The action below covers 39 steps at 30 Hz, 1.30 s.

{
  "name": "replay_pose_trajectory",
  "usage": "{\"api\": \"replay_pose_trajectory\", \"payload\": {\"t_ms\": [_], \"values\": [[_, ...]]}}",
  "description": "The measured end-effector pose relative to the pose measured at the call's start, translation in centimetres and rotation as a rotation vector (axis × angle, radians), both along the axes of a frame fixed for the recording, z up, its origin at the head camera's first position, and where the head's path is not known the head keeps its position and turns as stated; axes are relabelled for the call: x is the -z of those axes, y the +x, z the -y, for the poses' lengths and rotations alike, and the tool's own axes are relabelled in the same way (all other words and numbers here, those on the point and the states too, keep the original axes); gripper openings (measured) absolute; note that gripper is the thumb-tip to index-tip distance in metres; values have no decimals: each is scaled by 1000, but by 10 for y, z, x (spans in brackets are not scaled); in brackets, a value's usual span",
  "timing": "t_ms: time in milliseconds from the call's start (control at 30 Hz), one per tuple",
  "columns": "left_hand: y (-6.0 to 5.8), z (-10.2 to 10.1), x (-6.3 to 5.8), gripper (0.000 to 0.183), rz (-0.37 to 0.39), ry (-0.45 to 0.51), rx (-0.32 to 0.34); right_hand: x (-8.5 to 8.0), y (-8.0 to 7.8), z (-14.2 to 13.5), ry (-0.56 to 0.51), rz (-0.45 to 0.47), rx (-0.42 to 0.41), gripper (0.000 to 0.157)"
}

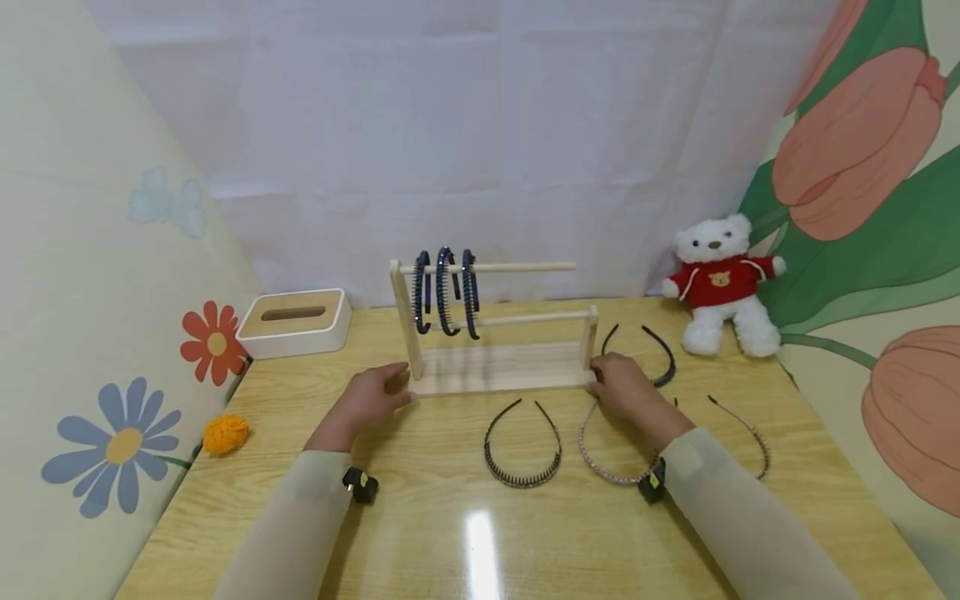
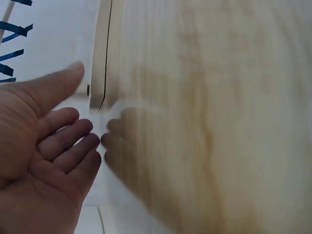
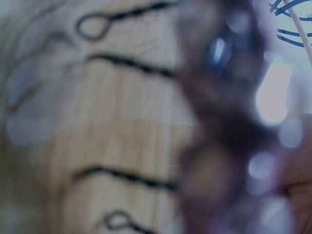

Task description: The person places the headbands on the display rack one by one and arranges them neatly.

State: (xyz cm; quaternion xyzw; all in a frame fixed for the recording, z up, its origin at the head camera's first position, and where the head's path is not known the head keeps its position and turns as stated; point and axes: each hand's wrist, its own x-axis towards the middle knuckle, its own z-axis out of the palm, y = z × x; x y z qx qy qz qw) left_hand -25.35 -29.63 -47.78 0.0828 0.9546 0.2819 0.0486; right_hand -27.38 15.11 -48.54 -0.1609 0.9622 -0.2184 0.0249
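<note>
A wooden rack (image 1: pixel 502 367) with two horizontal rods stands in the middle of the table. Three dark blue toothed headbands (image 1: pixel 446 292) hang near the left end of its upper rod. My left hand (image 1: pixel 372 394) is at the rack's left end, thumb apart from the fingers; the left wrist view shows the palm beside the wooden post (image 2: pixel 100 58). My right hand (image 1: pixel 628 390) has its fingertips right at the base's right corner. Under that forearm lies a pink beaded headband (image 1: pixel 600 474), partly hidden. The right wrist view is blurred by a close beaded band (image 3: pixel 219 122).
A dark toothed headband (image 1: pixel 522 481) lies in front of the rack, a black one (image 1: pixel 664 377) behind my right hand, and another pinkish one (image 1: pixel 763 450) right of the forearm. A tissue box (image 1: pixel 296 340), orange yarn ball (image 1: pixel 226 434) and white teddy bear (image 1: pixel 722 283) stand around the edges.
</note>
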Motion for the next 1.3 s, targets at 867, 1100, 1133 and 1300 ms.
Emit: {"api": "replay_pose_trajectory", "payload": {"t_ms": [867, 1100, 1133, 1300], "values": [[-4, -10, 9, 54, 15, -2, -93, 1, -4, -2, -12, 33, 0, 21], [-1, -13, 6, 53, 22, 8, -107, -1, -1, -7, -88, 83, 11, 37], [-1, -13, 5, 53, 26, 6, -109, -3, 0, -8, -95, 77, 9, 42], [-1, -14, 4, 53, 36, 0, -115, -19, 12, -15, -158, 25, 31, 60]]}}
